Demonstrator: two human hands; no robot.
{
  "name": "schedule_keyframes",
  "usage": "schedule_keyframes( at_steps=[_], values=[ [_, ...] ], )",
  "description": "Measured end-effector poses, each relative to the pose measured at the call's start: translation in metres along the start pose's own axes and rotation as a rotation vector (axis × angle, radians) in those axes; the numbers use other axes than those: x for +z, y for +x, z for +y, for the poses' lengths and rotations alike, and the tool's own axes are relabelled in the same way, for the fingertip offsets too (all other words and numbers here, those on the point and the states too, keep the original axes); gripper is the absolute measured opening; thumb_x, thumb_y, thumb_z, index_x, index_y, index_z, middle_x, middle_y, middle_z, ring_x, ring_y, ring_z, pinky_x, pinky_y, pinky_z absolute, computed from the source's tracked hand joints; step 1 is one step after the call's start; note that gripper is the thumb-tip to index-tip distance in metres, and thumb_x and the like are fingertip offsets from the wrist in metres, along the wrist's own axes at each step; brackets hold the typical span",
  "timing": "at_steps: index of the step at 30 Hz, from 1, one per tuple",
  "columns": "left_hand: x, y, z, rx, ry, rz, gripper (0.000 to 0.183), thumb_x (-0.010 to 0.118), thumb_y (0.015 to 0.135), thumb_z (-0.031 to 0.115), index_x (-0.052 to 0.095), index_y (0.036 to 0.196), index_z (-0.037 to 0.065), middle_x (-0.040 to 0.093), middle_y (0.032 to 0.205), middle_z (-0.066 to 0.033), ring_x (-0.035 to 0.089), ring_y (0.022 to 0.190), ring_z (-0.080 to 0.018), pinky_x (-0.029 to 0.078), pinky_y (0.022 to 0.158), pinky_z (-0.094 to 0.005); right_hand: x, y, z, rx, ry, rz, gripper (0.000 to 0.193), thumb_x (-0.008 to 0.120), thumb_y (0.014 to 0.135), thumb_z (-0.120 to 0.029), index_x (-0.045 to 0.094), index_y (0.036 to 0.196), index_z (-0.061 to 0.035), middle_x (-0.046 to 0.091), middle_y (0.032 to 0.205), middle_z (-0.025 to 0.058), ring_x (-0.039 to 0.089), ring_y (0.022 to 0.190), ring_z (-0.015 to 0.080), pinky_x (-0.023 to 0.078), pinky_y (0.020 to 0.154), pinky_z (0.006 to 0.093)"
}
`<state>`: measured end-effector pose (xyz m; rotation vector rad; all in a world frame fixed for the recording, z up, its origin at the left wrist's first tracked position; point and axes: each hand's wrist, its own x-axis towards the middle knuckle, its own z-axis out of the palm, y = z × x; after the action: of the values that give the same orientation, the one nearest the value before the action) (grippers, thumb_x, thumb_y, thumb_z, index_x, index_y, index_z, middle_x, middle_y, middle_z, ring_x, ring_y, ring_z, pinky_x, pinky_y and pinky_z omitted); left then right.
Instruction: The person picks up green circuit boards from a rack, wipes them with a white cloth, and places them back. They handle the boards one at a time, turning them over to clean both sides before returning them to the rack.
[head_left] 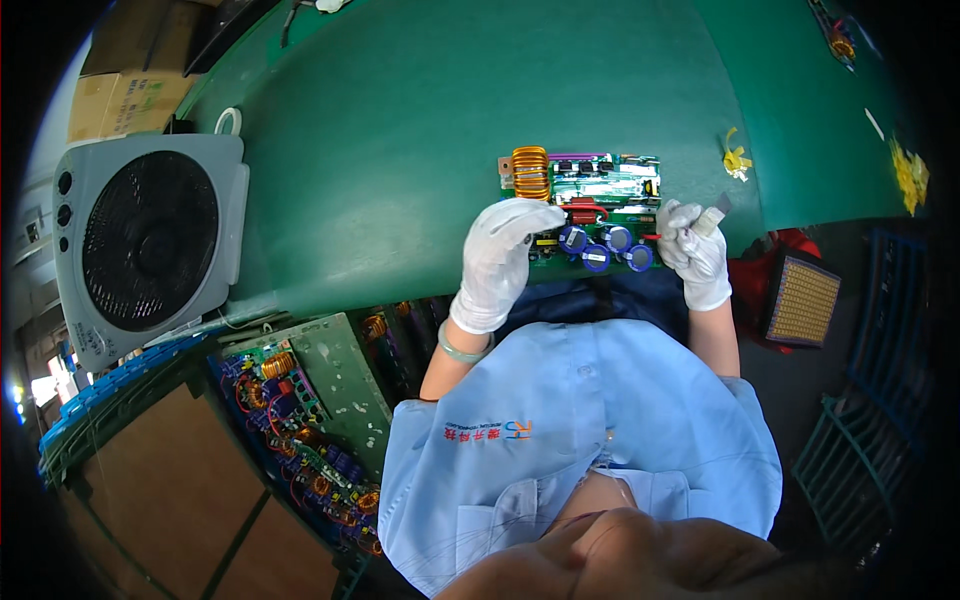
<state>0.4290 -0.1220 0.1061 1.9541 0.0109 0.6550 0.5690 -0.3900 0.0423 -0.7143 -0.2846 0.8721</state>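
A green circuit board (620,190) lies near the front edge of the green table, with a copper-wound coil (531,173) at its far left and several round blue capacitors (617,238) along its near side. My left hand (495,262), white-gloved, grips the board's left edge, its fingers bent over the top toward a red part; the thumb is hidden. At the right edge my right hand (693,255), also gloved, is closed around a small blade with a pale wrapped handle (708,221). The grey blade tip points up and away from the board. Something red shows between that hand and the board.
A grey box fan (150,240) stands at the left. Below it, a green rack (345,360) holds several similar boards. Yellow scraps (737,160) lie right of the board, with more yellow material (909,176) farther right. A red stool-like thing with a patterned top (803,300) is beside me.
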Motion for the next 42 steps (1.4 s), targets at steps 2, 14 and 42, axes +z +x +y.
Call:
schedule_keyframes(
  at_steps=[2,14,42],
  values=[
    [-0.010,0.010,-0.004,0.035,0.115,-0.088,0.030,0.068,0.080,0.006,0.067,0.111,0.003,0.068,0.114,-0.0132,0.066,0.107,-0.0317,0.052,0.094,-0.0410,0.006,0.001,-0.011,0.015,-0.216,0.116,0.032,0.069,0.092,-0.016,0.065,0.119,0.0004,0.059,0.096,0.0058,0.040,0.055,0.0027,0.030,0.049,0.0174],
    [-0.027,0.087,-0.045,0.168,0.386,-0.529,0.062,0.087,0.069,0.044,0.062,0.115,0.011,0.067,0.087,-0.0122,0.064,0.079,-0.0351,0.054,0.069,-0.0422,0.052,0.079,-0.064,0.022,-0.934,0.126,0.019,0.067,0.096,-0.008,0.068,0.112,0.0029,0.071,0.109,0.0103,0.066,0.102,0.0147,0.053,0.091,0.0297],
    [-0.020,0.084,-0.055,-0.198,0.146,-0.486,0.069,0.086,0.069,0.050,0.063,0.115,0.003,0.069,0.096,-0.0173,0.067,0.085,-0.0369,0.055,0.078,-0.0420,0.054,0.179,-0.033,0.202,-1.520,-0.544,0.023,0.067,0.090,-0.033,0.066,0.087,-0.0104,0.061,0.082,0.0117,0.062,0.078,0.0336,0.048,0.067,0.0428]
  ],
)
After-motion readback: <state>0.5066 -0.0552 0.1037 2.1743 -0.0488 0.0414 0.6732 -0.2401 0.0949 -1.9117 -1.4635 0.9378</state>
